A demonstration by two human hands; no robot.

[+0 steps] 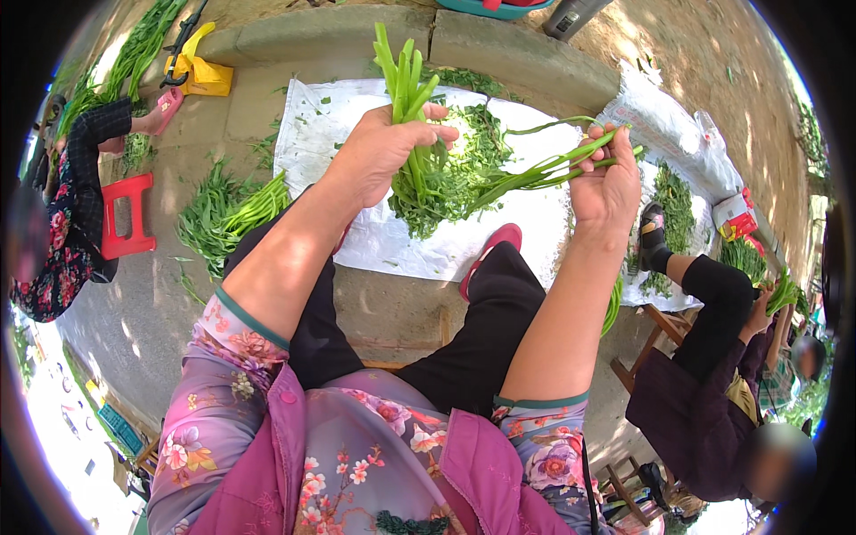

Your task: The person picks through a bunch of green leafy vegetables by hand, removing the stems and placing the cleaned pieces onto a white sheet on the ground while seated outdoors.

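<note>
As the left hand grips the bunch, the right hand pinches a few stems

Bunch: upper centre of frame, above the sheet. Long axis near vertical in frame, bare ends up, leafy end down. Left hand closed around it at mid-length, thumb across the front.

Right hand: upper right of centre, palm toward camera, fingertips closed on the stem ends, other fingers curled.

Key relation: stems run from right hand leftward and slightly down to the bunch's leafy end, crosswise to the bunch axis. Bunch lies left of right hand; left hand is nearer its leaves. Whether stems and bunch are joined there: cannot tell.

Count: bunch in left hand, 1; stems in right, several, overlapping, no exact figure; pile of greens on the floor, left of centre, 1; red stool, far left, 1; yellow bag, upper left, 1. Loose leaves on sheet: uncountable.
</note>
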